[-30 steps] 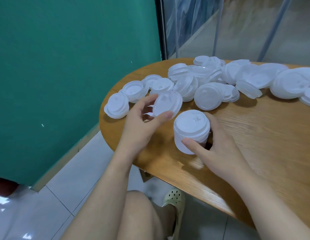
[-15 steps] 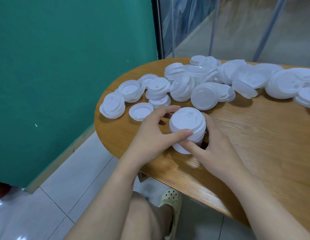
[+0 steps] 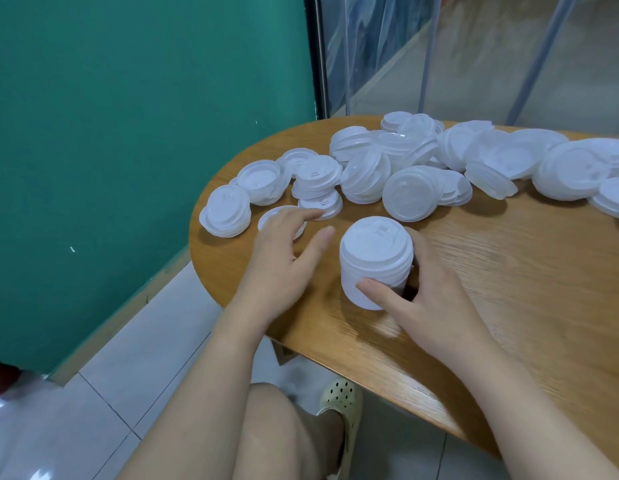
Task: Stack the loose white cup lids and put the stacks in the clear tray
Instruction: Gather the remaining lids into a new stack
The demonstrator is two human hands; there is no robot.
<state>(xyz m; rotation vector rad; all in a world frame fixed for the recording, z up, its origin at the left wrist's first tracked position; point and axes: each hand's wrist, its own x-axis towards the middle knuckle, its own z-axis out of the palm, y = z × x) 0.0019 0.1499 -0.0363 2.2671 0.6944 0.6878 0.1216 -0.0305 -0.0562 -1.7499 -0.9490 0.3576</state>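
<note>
A tall stack of white cup lids [image 3: 375, 261] stands on the wooden table [image 3: 509, 289] near its front edge. My right hand [image 3: 425, 299] grips the stack from the right, thumb on its front and fingers behind it. My left hand [image 3: 284, 261] lies to the left of the stack with fingers stretched out, its fingertips over a single loose lid [image 3: 271, 216] lying flat on the table. Several loose lids and small piles [image 3: 412, 192] spread across the far side of the table. The clear tray is not in view.
A green wall [image 3: 128, 133] runs along the left, close to the table's rounded end. Glass panels and metal legs [image 3: 429, 53] stand behind the table. Below the table edge are my knee [image 3: 284, 438], a pale clog [image 3: 342, 407] and tiled floor.
My left hand set a lid on the stack, then let go and moved left toward the single loose lid. The right hand kept its hold on the stack.
</note>
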